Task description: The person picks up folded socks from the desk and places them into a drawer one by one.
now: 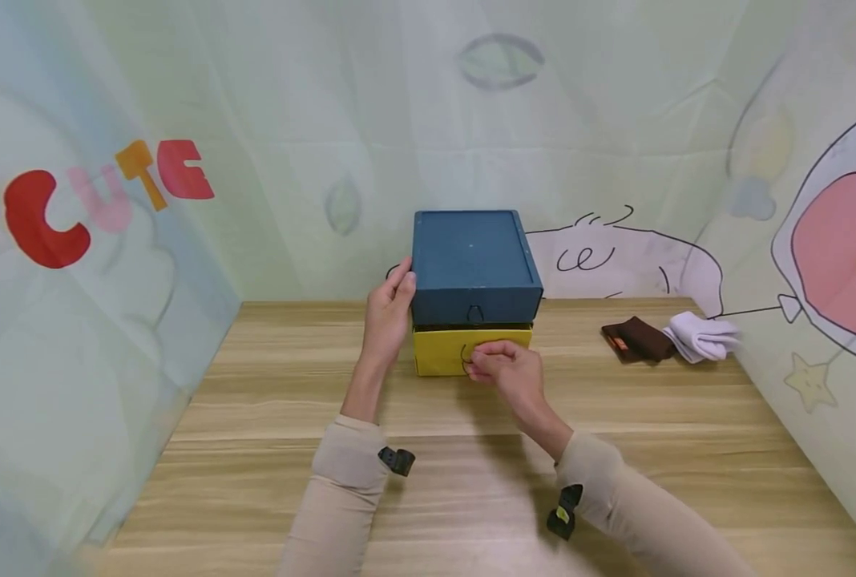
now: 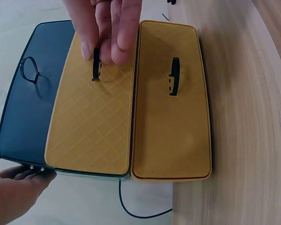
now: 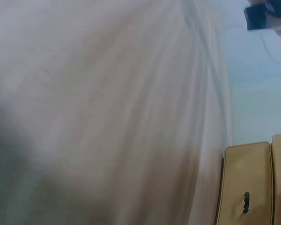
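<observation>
A small drawer cabinet (image 1: 474, 248) with a dark blue top stands on the table. Its blue drawer (image 2: 30, 108) is uppermost, and below it are a middle yellow drawer (image 2: 91, 117) and a lower yellow drawer (image 2: 171, 136). Each front carries a black loop handle. My right hand (image 1: 510, 373) pinches the middle drawer's loop (image 2: 96, 65) between thumb and fingers. A dark gap shows above that drawer's front in the head view. Against the cabinet's left side rests my left hand (image 1: 388, 316), fingers laid along the wall and thumb near the front corner.
To the right on the wooden table (image 1: 269, 401) lie a folded dark brown cloth (image 1: 640, 340) and a bunched white cloth (image 1: 700, 336). Printed curtains (image 1: 291, 120) enclose the table at the back and sides. Pale fabric fills most of the right wrist view.
</observation>
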`<state>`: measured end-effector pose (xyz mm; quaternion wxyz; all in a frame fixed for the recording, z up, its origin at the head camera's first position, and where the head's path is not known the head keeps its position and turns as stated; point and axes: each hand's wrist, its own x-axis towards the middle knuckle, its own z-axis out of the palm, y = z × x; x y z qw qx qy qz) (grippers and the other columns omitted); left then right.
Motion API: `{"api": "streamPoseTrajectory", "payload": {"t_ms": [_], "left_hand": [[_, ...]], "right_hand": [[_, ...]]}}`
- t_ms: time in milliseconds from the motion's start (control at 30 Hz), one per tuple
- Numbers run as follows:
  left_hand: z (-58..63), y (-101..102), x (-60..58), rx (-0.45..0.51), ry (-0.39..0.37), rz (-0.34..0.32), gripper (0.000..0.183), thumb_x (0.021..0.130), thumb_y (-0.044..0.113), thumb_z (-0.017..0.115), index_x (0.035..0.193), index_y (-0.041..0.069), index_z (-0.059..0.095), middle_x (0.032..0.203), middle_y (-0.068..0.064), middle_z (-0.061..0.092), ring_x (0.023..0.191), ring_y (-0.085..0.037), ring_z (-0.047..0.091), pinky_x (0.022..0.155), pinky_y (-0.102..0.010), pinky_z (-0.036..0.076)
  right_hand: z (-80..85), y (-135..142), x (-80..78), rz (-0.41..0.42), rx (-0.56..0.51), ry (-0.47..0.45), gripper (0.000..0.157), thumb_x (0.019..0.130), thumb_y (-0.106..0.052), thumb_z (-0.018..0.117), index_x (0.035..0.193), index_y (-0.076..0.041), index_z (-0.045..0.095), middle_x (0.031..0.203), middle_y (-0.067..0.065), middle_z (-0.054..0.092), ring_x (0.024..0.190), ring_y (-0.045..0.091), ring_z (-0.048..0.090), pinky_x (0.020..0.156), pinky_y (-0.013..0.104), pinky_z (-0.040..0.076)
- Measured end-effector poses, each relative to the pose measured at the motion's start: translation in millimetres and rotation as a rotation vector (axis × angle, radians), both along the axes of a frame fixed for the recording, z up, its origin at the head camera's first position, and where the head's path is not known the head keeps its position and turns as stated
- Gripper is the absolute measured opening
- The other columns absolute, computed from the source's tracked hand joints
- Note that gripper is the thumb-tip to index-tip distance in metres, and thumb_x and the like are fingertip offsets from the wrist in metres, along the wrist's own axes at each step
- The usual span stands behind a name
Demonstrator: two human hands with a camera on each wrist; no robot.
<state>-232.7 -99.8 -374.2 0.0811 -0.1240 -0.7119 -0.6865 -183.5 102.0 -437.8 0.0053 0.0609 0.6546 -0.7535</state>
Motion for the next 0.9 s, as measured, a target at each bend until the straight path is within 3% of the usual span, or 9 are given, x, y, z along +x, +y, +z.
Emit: {"api": "streamPoseTrajectory", "payload": {"t_ms": [267, 567, 767, 900], "left_hand": [[-1.7, 1, 0.9, -0.002, -0.003, -0.007, 0.056, 0.107, 0.042, 0.044, 0.157, 0.018, 0.037, 0.166, 0.003, 0.033, 0.155, -0.011, 0.027, 0.127, -0.039, 0.027], [-2.3, 0, -1.5, -0.017, 0.009, 0.006, 0.057, 0.107, 0.042, 0.044, 0.157, 0.015, 0.037, 0.166, -0.001, 0.033, 0.154, -0.014, 0.029, 0.127, -0.040, 0.028], [-2.2, -1, -2.4, -0.029, 0.015, 0.014, 0.056, 0.107, 0.043, 0.044, 0.157, 0.018, 0.037, 0.166, 0.000, 0.034, 0.154, -0.013, 0.031, 0.126, -0.040, 0.029], [-2.1, 0, -1.3, -0.031, 0.010, 0.009, 0.057, 0.107, 0.043, 0.043, 0.158, 0.018, 0.037, 0.166, 0.003, 0.034, 0.154, -0.012, 0.030, 0.126, -0.039, 0.029]], "right_hand": [[-2.6, 6, 37.2, 0.032, -0.012, -0.021, 0.019, 0.089, -0.004, 0.075, 0.104, 0.006, 0.069, 0.086, 0.009, 0.079, 0.080, 0.023, 0.078, 0.088, 0.052, 0.060], [-6.6, 5, 74.5, 0.018, 0.026, -0.041, 0.017, 0.087, -0.004, 0.077, 0.099, 0.007, 0.071, 0.086, 0.017, 0.078, 0.083, 0.035, 0.077, 0.079, 0.046, 0.063], [-8.1, 4, 86.8, 0.012, 0.006, -0.044, 0.015, 0.087, 0.000, 0.076, 0.098, 0.008, 0.070, 0.086, 0.017, 0.078, 0.076, 0.028, 0.077, 0.075, 0.043, 0.064], [-9.7, 6, 89.1, 0.071, 0.025, -0.035, 0.017, 0.087, -0.001, 0.075, 0.099, 0.010, 0.069, 0.086, 0.018, 0.077, 0.075, 0.025, 0.076, 0.077, 0.045, 0.064]]}}
